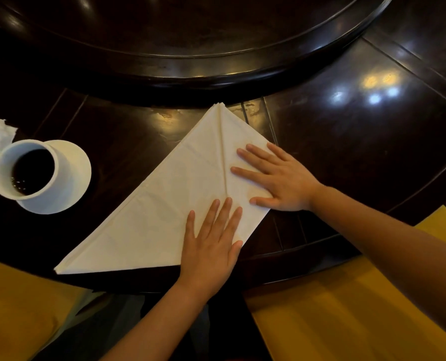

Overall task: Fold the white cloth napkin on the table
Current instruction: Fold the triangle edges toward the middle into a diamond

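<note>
White cloth napkin lies partly hidden under flat, open left hand and right hand.

White napkin; dark glossy table; white cup; yellow cushions.

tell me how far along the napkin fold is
Done: the white cloth napkin lies in a triangle on the dark table, and its right corner is already folded in to a centre crease. In hand: the right hand presses that flap flat, and the left hand holds the near edge. Left: the long left point is still unfolded, near the cup.
</note>
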The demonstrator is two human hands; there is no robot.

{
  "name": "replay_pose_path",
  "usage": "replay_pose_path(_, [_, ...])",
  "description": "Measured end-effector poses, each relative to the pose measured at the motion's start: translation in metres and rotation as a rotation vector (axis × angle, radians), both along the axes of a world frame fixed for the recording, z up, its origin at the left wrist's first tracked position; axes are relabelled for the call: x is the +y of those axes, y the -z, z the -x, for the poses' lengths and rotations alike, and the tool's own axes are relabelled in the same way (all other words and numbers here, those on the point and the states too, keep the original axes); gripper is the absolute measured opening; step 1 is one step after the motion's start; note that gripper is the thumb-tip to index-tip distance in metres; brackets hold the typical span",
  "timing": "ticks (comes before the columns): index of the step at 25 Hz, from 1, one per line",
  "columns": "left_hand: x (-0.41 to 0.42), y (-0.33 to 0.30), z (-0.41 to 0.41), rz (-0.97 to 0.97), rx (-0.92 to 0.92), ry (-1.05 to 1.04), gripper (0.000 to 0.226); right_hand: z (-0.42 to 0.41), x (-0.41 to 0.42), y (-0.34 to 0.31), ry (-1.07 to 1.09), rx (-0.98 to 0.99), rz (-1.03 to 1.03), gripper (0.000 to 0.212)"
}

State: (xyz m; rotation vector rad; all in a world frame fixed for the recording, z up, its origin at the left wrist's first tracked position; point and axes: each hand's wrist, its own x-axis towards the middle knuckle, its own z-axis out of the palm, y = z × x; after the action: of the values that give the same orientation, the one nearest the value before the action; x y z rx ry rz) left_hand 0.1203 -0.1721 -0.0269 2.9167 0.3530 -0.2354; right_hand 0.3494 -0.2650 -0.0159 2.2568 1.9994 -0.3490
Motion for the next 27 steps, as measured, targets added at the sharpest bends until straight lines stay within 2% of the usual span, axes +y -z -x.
replay_pose_path(4, [0.011,0.000,0.013,0.032,-0.043,0.039,0.058,-0.004,0.004,-0.002,0.097,0.001,0.017,0.072])
replay_pose_path(7, [0.009,-0.002,0.013,0.039,-0.047,0.011,0.063,0.018,0.011,-0.010,0.210,-0.030,-0.009,0.070])
replay_pose_path(10, [0.018,-0.004,0.022,-0.007,-0.040,-0.239,0.064,0.071,0.029,-0.013,0.293,-0.002,-0.070,0.065])
replay_pose_path(13, [0.044,-0.002,0.045,-0.064,-0.004,-0.465,0.068,0.114,0.040,-0.002,0.273,0.060,-0.056,0.065])
replay_pose_path(19, [0.094,-0.003,0.104,-0.079,0.047,-0.715,0.075,0.117,0.040,0.003,0.293,0.067,-0.031,0.063])
replay_pose_path(27, [0.133,-0.030,0.149,-0.054,-0.156,-0.774,0.042,0.118,0.043,0.001,0.304,0.112,-0.014,0.067])
